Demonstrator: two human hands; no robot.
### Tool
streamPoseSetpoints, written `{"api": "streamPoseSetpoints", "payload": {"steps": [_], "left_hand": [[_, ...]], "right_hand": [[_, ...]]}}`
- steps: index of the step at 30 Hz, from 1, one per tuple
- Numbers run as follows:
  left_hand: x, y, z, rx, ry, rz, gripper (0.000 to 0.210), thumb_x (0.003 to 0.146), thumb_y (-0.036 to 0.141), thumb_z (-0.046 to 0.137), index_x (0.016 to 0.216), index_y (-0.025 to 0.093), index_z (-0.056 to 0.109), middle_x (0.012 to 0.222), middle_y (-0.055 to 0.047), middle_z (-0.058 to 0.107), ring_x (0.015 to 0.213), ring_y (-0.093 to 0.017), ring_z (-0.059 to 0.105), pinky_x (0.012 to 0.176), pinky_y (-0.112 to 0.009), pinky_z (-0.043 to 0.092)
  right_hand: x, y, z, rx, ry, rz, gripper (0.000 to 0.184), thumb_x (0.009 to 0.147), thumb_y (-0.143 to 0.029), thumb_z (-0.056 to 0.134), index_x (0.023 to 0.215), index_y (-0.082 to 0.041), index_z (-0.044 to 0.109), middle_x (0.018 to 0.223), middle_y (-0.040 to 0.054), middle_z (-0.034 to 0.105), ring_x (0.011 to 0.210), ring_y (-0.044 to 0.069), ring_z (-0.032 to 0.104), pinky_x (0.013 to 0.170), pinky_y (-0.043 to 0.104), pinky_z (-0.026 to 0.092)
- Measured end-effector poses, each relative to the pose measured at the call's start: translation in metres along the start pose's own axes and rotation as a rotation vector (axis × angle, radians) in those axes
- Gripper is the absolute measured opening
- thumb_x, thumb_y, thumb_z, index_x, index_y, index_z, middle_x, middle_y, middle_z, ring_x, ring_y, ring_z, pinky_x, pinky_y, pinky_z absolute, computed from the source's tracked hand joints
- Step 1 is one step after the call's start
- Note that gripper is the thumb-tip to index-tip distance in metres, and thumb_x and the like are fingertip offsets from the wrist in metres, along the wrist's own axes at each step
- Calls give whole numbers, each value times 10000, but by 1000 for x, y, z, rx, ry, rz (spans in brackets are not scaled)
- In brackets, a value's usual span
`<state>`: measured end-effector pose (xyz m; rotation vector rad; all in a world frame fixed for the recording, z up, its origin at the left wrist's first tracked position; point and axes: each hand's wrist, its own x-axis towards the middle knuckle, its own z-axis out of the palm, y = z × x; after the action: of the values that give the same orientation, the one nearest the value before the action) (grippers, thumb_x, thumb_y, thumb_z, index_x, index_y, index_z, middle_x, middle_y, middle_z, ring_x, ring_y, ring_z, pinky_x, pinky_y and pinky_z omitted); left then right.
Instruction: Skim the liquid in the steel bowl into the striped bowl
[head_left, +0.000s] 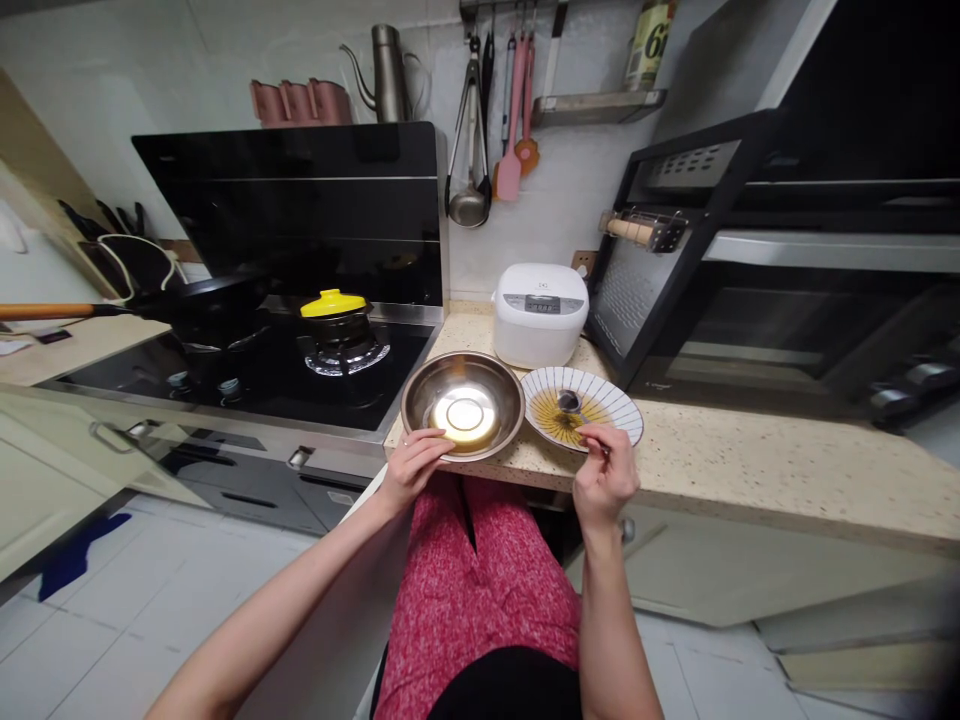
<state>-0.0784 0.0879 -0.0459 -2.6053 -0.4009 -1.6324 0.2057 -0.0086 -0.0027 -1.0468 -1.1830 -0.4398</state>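
Observation:
A steel bowl [420, 390] sits at the counter's front edge, with a yellowish shine in its bottom. My left hand [414, 462] grips its near rim, thumb and fingers closed on it. Beside the bowl, touching or nearly so, lies a white plate with dark radiating lines [551, 382]; yellow-brown liquid covers its middle. My right hand [606, 475] is closed around the handle of a spoon [570, 402], whose dark bowl is over the liquid. Whether the spoon touches the plate I cannot tell.
Behind the bowl and plate stands a white rice cooker [541, 315]. To the left is a black gas stove [285, 385] with a yellow-lidded pot [334, 304] and a wok [210, 295]. An oven [795, 320] stands right. Utensils [510, 170] hang on the wall.

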Motion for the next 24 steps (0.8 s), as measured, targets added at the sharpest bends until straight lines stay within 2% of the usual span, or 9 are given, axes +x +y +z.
{"api": "streamPoseSetpoints", "payload": {"steps": [3,7,10,13,15,17,19,24], "left_hand": [[1,1,0,-19,3,-11,269,1025,199,590,1270,208,702,1054,-91,788,1118,-238,719,931,-398,591],[2,2,0,-42,3,-28,255,1027,191,583,1245,202,716,1044,-89,790,1131,-237,714,944,-390,587],[1,2,1,-29,7,-30,252,1030,196,581,1244,195,714,1034,-91,790,1124,-238,712,932,-389,584],[0,1,3,-19,10,-18,256,1032,195,578,1254,194,705,1024,-89,792,1120,-241,710,910,-388,584],[0,0,3,-18,10,-10,256,1032,188,575,1253,195,705,1022,-86,792,1122,-242,711,912,-392,584],[-1,0,3,-21,9,-11,257,1031,182,574,1253,194,704,1028,-87,792,1127,-241,711,925,-397,584],[-1,0,3,-28,9,-11,257,1031,179,574,1253,191,703,1032,-88,792,1133,-240,708,934,-401,583],[0,0,2,-34,0,-19,251,1035,199,574,1248,189,706,1023,-87,791,1129,-242,707,924,-400,588]], "right_hand": [[1,4,-2,-33,-100,-119,184,1008,-282,507,945,-247,676,850,55,715,808,209,678,768,384,546],[1,4,-1,-22,-144,-160,188,1003,-257,503,950,-255,684,853,52,719,796,211,680,763,391,543],[-2,-4,2,-6,-14,-75,179,1013,-307,519,936,-245,669,854,51,698,799,205,669,760,384,543],[-4,-21,7,111,214,132,212,1029,-376,510,938,-228,631,861,47,655,767,186,634,689,343,534],[-4,-34,12,227,285,231,200,1020,-385,539,927,-222,608,847,29,628,710,161,611,650,318,521],[-6,-45,16,325,236,288,190,1012,-369,561,910,-215,607,841,18,621,679,144,605,631,300,512],[-9,-53,21,404,130,329,185,1013,-346,564,901,-210,617,848,17,634,666,133,608,626,288,508],[-22,-57,35,491,-93,431,211,1013,-369,565,895,-214,644,847,17,657,660,126,604,631,276,515]]}}
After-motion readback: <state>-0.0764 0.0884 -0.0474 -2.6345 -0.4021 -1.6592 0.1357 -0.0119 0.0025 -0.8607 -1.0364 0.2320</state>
